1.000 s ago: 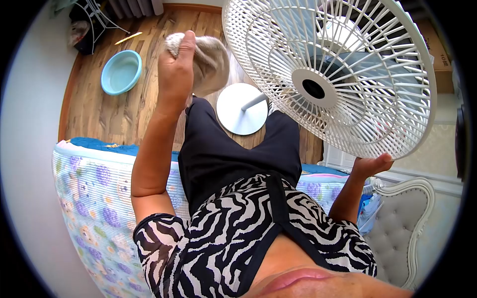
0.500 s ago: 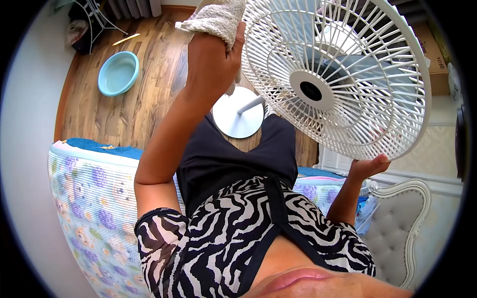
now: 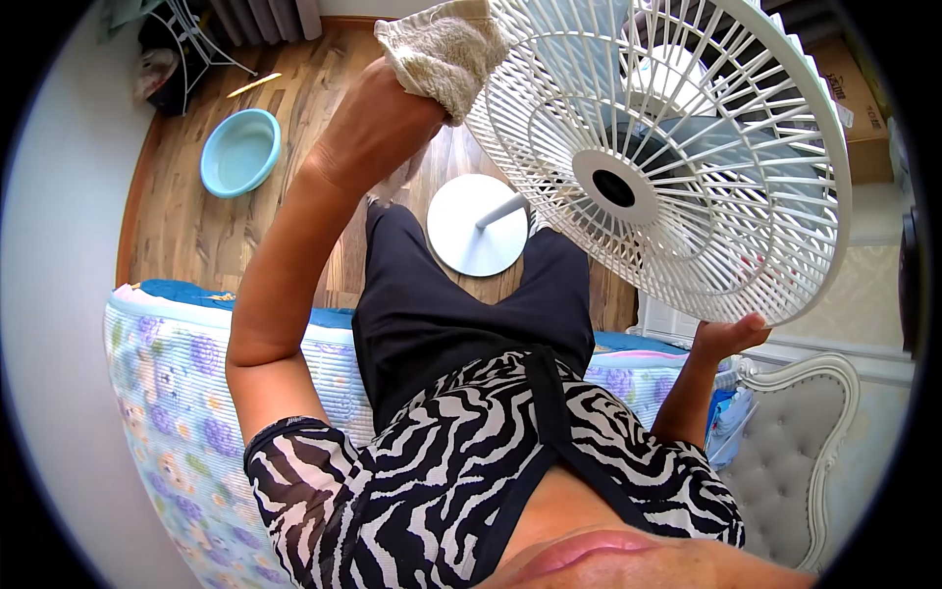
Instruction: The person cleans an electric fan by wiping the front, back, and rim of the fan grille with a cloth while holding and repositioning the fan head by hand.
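Observation:
A beige cloth (image 3: pixel 446 54) is wrapped over the fingers of my left hand (image 3: pixel 388 123), which grips it at the left rim of a white fan guard (image 3: pixel 613 182). The cloth's edge overlaps the rim; whether it presses on it I cannot tell. Low on the right side, my right hand (image 3: pixel 731 337) holds the guard's rim, thumb in front and fingers partly hidden behind the bars. Through the bars, pale blue blades show. Below the guard, the fan's round white base (image 3: pixel 461 250) stands on the floor between my legs, its pole slanting up.
A light blue basin (image 3: pixel 240 152) sits on the wooden floor (image 3: pixel 324 118) at the left, near a yellowish strip (image 3: pixel 255 84). Behind me is a bed with a floral cover (image 3: pixel 196 393). A cardboard box (image 3: pixel 849 98) and tufted headboard (image 3: pixel 785 471) are on the right.
My left hand has turned and shifted, its wrist and elbow moving left, while the cloth has moved slightly right and down against the guard's edge. My right hand keeps its place on the rim.

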A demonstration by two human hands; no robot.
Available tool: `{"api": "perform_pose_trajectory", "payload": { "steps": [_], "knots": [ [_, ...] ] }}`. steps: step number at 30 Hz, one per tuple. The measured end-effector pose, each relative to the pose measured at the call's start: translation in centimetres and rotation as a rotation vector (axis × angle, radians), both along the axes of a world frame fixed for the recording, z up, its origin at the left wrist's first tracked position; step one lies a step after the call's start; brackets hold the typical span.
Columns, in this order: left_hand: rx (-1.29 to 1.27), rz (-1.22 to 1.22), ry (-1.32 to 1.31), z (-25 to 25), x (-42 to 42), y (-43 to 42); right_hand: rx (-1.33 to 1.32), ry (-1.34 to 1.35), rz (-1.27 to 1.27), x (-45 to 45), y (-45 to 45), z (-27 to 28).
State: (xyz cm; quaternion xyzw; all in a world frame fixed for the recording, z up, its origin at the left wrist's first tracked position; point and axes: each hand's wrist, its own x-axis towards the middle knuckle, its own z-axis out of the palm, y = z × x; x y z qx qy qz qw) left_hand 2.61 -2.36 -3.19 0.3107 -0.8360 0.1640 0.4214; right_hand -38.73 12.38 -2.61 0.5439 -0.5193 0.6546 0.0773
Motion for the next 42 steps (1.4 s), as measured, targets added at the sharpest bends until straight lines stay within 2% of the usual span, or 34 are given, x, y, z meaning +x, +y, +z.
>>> {"api": "perform_pose_trajectory", "payload": {
  "steps": [4,8,11,15,19,23,26,29,32,35,39,42],
  "knots": [
    [0.045,0.171,-0.003,0.4,-0.7,0.9,0.018,0.06,-0.01,0.8,0.3,0.5],
    [0.152,-0.001,0.152,-0.1,-0.7,0.9,0.016,0.058,0.018,0.5,0.1,0.5],
    [0.253,-0.02,0.108,0.4,0.6,0.4,0.025,0.079,-0.005,0.4,0.1,0.6],
    [0.224,-0.009,-0.049,2.0,2.4,0.0,0.006,0.083,-0.025,0.5,-0.1,0.7],
    [0.269,-0.021,-0.036,2.1,3.5,-0.5,0.007,0.115,-0.044,0.1,0.0,0.8],
    [0.426,0.001,0.073,1.7,3.9,-0.3,-0.006,0.086,-0.028,0.1,-0.1,0.7],
    [0.463,-0.123,0.494,0.8,2.9,0.5,0.001,0.029,0.011,0.1,-0.1,0.7],
    [0.387,-0.004,0.4,-0.6,3.0,0.3,0.002,0.055,-0.006,0.7,0.1,1.0],
    [0.418,-0.089,0.551,-1.3,1.7,0.6,0.005,0.025,0.007,0.4,0.3,0.7],
    [0.245,0.026,0.323,-2.0,1.4,-0.1,0.004,0.021,0.011,0.4,0.1,0.8],
    [-0.016,0.133,0.15,-0.1,-0.1,0.8,-0.007,0.021,0.025,0.4,0.1,0.7],
    [0.055,0.132,0.107,1.1,-0.6,1.4,-0.011,0.045,0.005,0.6,0.1,0.8]
  ]
}}
